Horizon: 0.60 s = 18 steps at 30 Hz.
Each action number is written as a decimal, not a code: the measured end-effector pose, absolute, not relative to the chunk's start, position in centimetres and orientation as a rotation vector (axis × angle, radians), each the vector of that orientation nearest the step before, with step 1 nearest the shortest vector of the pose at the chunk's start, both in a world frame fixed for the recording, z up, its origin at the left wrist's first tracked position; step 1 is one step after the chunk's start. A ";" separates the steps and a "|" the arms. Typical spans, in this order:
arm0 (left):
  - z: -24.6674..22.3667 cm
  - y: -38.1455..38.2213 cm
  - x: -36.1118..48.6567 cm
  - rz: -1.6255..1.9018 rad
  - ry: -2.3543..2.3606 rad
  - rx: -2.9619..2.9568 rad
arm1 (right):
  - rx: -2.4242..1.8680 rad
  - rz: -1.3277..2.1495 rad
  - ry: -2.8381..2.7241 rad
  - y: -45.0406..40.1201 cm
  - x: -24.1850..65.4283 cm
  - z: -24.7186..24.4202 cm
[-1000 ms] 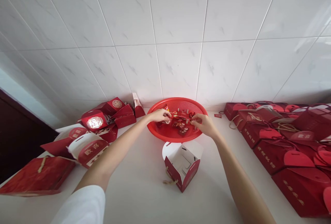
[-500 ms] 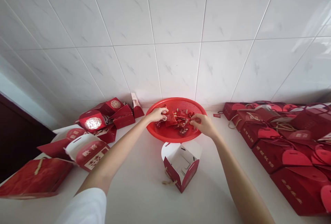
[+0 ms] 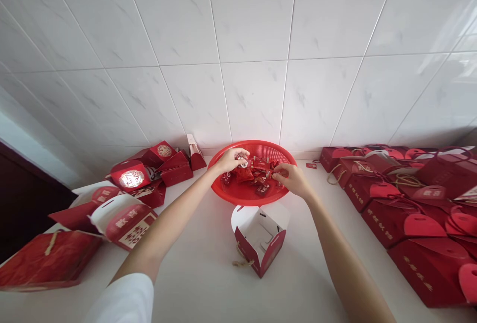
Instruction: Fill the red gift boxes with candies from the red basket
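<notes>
A red plastic basket (image 3: 253,199) with a perforated wall holds several red-wrapped candies (image 3: 263,164). Over its left side, my left hand (image 3: 233,160) has its fingers curled around a small wrapped candy with a pale printed face (image 3: 244,163). At the right side of the basket, my right hand (image 3: 292,179) pinches thumb and fingers together on the edge of a red wrapped candy, mostly hidden by the fingertips. Just in front of the basket stands an open red gift box (image 3: 272,256), white inside, with its flaps up and a rope handle (image 3: 242,263) hanging at the left.
Several red boxes (image 3: 175,169) lie loosely at the left, near a red bag-like box (image 3: 52,258). Closed red gift boxes (image 3: 410,223) stand in rows at the right. A small red packet (image 3: 310,166) lies by the tiled wall (image 3: 253,99). Everything rests on a white tabletop (image 3: 201,273).
My left hand has shifted slightly up and right over the candies, and a pale-faced candy now shows at its fingertips. My right hand stays almost in place. The view has moved slightly.
</notes>
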<state>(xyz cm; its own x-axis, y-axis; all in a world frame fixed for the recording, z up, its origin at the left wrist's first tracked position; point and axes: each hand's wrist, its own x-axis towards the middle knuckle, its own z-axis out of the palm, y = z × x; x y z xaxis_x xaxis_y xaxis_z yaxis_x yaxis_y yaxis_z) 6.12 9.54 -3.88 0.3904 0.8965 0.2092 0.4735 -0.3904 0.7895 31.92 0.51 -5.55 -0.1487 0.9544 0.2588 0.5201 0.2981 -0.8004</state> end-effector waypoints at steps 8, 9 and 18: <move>-1.9 6.3 10.4 0.895 0.910 1.828 | -1.218 0.863 -1.641 0.6 31.3 -5.9; -1.7 6.0 10.9 0.891 0.883 1.815 | -1.186 0.881 -1.614 0.6 31.1 -5.9; -1.8 5.6 13.5 0.824 0.816 1.815 | -0.944 1.022 -1.182 0.3 31.1 -5.3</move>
<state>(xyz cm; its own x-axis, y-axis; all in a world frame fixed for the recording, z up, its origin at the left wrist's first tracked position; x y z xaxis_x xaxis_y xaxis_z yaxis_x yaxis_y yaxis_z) 13.49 5.59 -1.80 0.5502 0.8146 0.1835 0.1760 -0.3280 0.9281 31.11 0.27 -5.30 0.0830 0.9609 0.2641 -0.1225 0.2729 -0.9542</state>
